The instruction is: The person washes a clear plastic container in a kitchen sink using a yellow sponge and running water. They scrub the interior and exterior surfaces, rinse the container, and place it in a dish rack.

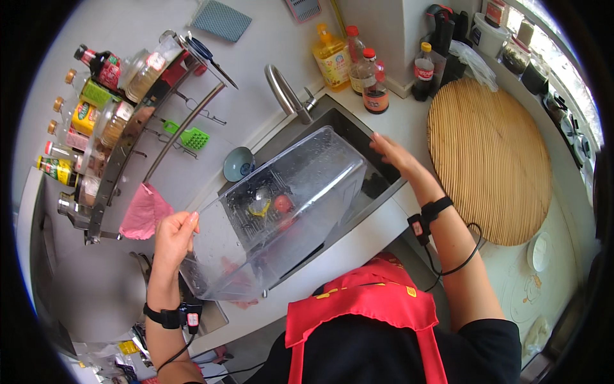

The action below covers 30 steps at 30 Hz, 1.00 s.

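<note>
A large clear plastic bin (307,177), wet with drops, lies tilted across the sink (336,120). My left hand (175,237) grips the bin's rim at its left end. Beyond the bin's other end, my right hand (395,152) is held over the sink's right edge with fingers stretched out and nothing in it. Through the clear plastic I make out a round red thing (283,204) and a yellow-edged item (259,207); whether they are inside the bin or beneath it, I cannot tell. Behind the bin rises a curved metal faucet (283,91).
A blue-grey bowl (239,164) stands by the sink's back left edge. Bottles (375,91) crowd the back corner. A round slatted wooden lid (489,163) lies on the right counter. At left, a wall rack (139,120) holds jars, with a pink cloth (145,213) hanging below.
</note>
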Each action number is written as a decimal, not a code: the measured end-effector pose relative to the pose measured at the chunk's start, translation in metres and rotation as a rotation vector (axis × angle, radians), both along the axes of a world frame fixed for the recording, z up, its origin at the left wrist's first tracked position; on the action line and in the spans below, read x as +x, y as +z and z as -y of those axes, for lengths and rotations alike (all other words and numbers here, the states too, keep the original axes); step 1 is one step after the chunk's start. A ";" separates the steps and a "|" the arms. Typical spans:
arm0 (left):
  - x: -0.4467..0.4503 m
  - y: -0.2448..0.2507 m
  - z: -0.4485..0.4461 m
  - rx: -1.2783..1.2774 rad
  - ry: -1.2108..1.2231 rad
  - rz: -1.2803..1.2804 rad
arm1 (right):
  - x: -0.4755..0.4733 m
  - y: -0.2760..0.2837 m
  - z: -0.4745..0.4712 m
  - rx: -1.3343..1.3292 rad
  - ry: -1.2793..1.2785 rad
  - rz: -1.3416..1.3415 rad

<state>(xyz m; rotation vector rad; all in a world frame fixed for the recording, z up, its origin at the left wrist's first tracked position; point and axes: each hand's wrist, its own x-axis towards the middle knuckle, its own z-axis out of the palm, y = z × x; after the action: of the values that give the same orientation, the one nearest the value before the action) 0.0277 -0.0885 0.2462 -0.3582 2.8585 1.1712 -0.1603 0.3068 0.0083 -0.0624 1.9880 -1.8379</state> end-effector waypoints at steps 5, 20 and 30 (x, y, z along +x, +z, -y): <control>-0.006 -0.023 0.022 0.158 0.167 0.152 | 0.025 -0.083 0.034 -0.265 0.015 0.515; 0.045 -0.087 0.046 0.402 0.429 0.014 | 0.012 -0.033 0.043 -0.878 -0.051 0.464; 0.129 -0.122 0.077 0.579 0.612 -0.292 | 0.013 0.049 0.095 -0.854 0.113 0.194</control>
<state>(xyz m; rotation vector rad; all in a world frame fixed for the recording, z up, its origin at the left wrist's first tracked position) 0.1563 -0.1654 0.1240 -1.1469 2.4932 2.2265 -0.1476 0.2116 0.0569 -0.2300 0.9426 -2.3647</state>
